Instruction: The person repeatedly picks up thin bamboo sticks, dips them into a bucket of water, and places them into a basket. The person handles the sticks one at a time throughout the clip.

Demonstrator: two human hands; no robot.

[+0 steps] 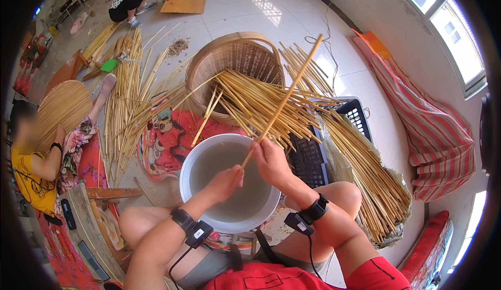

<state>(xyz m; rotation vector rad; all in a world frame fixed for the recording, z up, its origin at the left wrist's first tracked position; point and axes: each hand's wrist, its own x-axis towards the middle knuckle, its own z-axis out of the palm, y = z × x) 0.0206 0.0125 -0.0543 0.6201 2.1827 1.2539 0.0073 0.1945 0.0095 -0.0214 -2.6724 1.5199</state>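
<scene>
A long straw-coloured plant stalk [290, 90] slants over a round metal basin of cloudy water [188, 208]. Its lower end is in my left hand [226, 184], above the water. Higher up the same stalk, my right hand [270, 159] grips it near the basin's upper rim. Behind the basin, a bundle of similar stalks [262, 102] leans across a handled wicker basket [199, 69] and reaches over a dark plastic crate [309, 165]. The stalk's far end points up to the right, past the basket.
More stalks lie on plastic sheeting [364, 172] at right and in a heap [125, 94] at left. A person holding a round woven panel [64, 106] sits left; another crouches by a square panel [184, 1]. A wooden bench [84, 219] stands near my left knee.
</scene>
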